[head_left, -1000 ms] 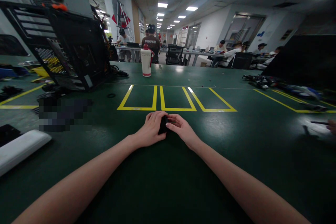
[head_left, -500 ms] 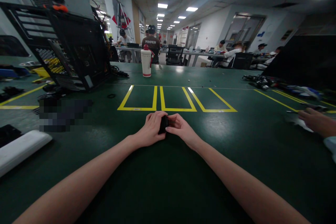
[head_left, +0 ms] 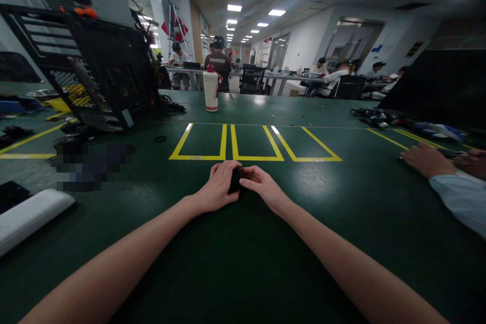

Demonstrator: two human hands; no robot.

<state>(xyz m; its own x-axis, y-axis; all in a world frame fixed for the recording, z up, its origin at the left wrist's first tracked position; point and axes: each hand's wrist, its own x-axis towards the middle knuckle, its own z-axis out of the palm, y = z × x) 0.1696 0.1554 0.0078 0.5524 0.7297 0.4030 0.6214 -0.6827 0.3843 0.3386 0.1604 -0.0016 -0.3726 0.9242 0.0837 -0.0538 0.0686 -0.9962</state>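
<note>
A small black block-like object (head_left: pixel 235 180) sits in my left hand (head_left: pixel 219 186), whose fingers curl over its top and whose thumb lies along its near side. Its exact kind is hard to make out, as the hand hides much of it. On its right face my right hand (head_left: pixel 262 187) has thumb and fingertips drawn together against it. Both hands rest low over the green table (head_left: pixel 243 263), just on the near side of the yellow tape outlines (head_left: pixel 258 158).
A white bottle with a red lid (head_left: pixel 211 92) stands beyond the tape. To the left are an open black computer case (head_left: pixel 114 76), a black ring (head_left: pixel 160 138) and a long white object (head_left: pixel 34 217). A co-worker's hand (head_left: pixel 429 162) works at the right edge.
My hands stay almost in place around the black object, with slight shifts of the right fingers. The co-worker's hand and light blue sleeve have come further in from the right.
</note>
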